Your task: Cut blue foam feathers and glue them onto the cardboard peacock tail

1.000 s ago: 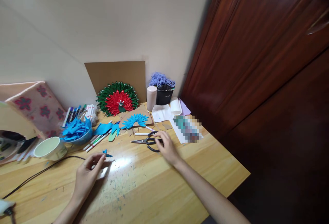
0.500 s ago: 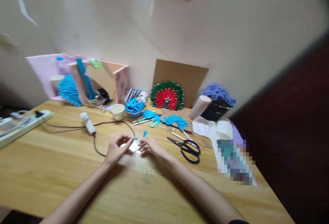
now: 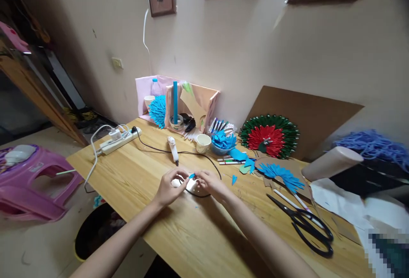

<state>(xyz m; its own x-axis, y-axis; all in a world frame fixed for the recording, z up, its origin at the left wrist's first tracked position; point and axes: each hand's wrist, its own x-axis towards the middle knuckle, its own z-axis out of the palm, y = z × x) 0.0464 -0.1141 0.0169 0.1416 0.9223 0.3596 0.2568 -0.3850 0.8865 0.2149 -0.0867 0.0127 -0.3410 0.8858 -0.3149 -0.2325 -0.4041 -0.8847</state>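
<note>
My left hand and my right hand meet over the wooden table, both pinching a small blue paper piece between their fingertips. Another blue scrap lies just right of my right hand. A white glue gun with its black cord lies beyond my hands. Black scissors rest on the table to the right, well away from my right hand.
A bowl of blue paper pieces, a cup, markers, a blue paper fan and a red-green paper disc stand at the back. A power strip lies left. A bin and pink stool sit beside the table.
The view swung left across the table. My right hand left the scissors and came to my left hand; both now pinch the blue piece together.
</note>
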